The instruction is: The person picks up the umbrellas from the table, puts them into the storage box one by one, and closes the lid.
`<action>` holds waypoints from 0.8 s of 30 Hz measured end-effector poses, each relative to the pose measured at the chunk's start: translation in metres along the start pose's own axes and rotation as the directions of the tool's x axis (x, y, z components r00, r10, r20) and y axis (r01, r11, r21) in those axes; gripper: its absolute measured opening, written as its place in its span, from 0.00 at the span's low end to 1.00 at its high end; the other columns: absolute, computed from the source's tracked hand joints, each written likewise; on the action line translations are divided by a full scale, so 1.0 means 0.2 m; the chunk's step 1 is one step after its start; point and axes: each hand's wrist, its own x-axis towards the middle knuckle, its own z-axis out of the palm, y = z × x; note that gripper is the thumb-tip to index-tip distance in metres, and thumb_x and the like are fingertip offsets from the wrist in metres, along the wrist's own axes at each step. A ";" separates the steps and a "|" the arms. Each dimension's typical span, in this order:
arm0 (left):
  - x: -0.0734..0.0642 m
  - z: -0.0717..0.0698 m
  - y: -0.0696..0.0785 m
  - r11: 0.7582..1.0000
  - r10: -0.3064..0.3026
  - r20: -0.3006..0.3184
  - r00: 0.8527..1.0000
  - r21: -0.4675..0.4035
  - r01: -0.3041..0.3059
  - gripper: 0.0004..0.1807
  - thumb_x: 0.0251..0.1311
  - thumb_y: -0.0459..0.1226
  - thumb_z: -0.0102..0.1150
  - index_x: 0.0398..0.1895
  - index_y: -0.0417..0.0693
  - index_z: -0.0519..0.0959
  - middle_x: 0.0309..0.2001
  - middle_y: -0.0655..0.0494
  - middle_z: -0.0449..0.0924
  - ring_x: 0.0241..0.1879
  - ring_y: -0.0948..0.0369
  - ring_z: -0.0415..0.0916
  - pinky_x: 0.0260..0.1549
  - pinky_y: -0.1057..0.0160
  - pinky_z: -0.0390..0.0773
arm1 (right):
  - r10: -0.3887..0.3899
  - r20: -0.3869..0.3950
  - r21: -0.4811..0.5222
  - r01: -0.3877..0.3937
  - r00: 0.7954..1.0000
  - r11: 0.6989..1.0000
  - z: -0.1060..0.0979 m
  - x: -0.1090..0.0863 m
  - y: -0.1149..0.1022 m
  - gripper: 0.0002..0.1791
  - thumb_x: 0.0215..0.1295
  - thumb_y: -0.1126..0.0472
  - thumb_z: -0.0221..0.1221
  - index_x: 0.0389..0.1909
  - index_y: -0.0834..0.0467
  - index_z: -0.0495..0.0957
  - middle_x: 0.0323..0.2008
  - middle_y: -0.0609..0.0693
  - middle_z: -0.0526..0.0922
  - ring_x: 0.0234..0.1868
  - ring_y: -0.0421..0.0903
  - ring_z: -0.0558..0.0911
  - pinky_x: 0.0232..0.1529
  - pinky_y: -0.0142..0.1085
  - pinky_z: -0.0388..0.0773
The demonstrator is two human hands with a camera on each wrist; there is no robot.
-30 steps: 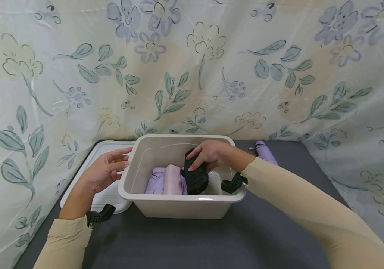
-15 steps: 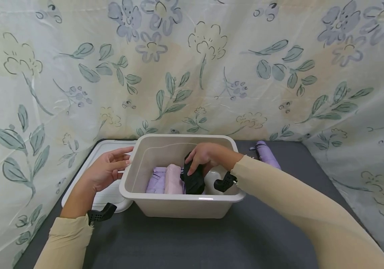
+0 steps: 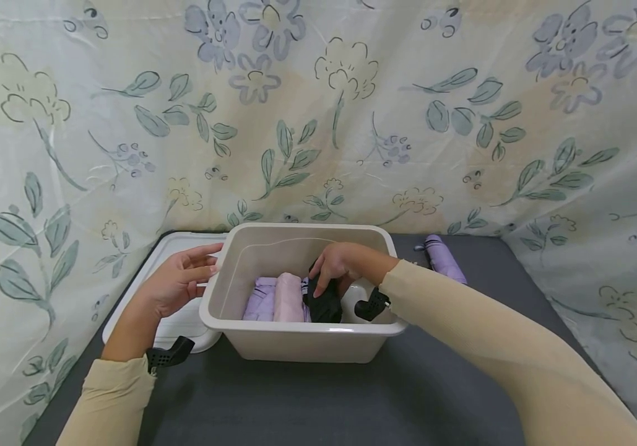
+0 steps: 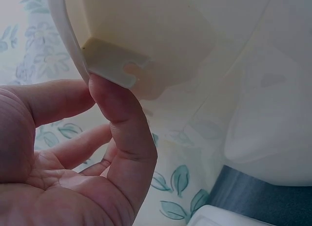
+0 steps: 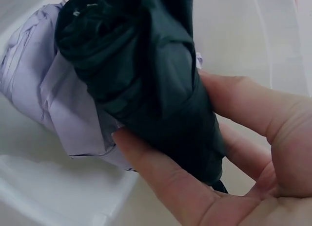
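Note:
In the head view, my right hand (image 3: 337, 265) reaches into a beige plastic bin (image 3: 301, 344) and grips a black folded umbrella (image 3: 326, 305). The right wrist view shows its pleated, shiny dark fabric (image 5: 146, 84) between my thumb and fingers. It lies beside a pink roll of cloth (image 3: 288, 297) and lavender folded fabric (image 3: 260, 298); more lavender fabric (image 5: 73, 114) shows under it in the right wrist view. My left hand (image 3: 176, 282) pinches the bin's left rim between thumb and finger, seen close in the left wrist view (image 4: 122, 123).
A white lid (image 3: 184, 325) lies on the dark grey table (image 3: 318, 402), left of the bin and partly behind it. Behind the bin's right side lies a lavender rolled umbrella (image 3: 444, 259). A flower-patterned curtain (image 3: 318, 124) hangs behind the table.
My right hand has lowered the black umbrella deeper into the bin, standing it closer against the row of rolls. The left hand stays at the rim.

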 end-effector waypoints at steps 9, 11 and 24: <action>0.01 0.01 0.00 1.000 -0.005 0.001 1.000 0.002 0.005 0.31 0.72 0.30 0.56 0.77 0.40 0.61 0.46 0.59 0.85 0.42 0.63 0.87 0.41 0.62 0.88 | 0.034 0.003 -0.089 -0.034 0.999 0.995 0.00 -0.02 0.02 0.29 0.60 0.68 0.71 0.64 0.54 0.80 0.64 0.65 0.77 0.39 0.58 0.90 0.38 0.47 0.89; 0.01 0.01 0.00 1.000 -0.006 0.001 1.000 0.000 0.006 0.31 0.72 0.30 0.55 0.77 0.40 0.61 0.46 0.59 0.84 0.42 0.63 0.87 0.41 0.63 0.88 | 0.044 0.002 -0.106 -0.044 0.999 0.993 -0.01 -0.03 0.02 0.30 0.60 0.68 0.71 0.64 0.54 0.80 0.64 0.66 0.77 0.37 0.59 0.90 0.38 0.47 0.89; -0.02 0.01 0.00 1.000 -0.007 -0.009 1.000 -0.014 0.007 0.31 0.72 0.30 0.56 0.77 0.42 0.63 0.46 0.59 0.84 0.42 0.63 0.87 0.40 0.63 0.87 | -0.009 0.029 -0.059 0.011 1.000 0.998 -0.11 -0.13 0.05 0.32 0.61 0.63 0.71 0.67 0.56 0.77 0.63 0.73 0.76 0.52 0.65 0.86 0.43 0.48 0.88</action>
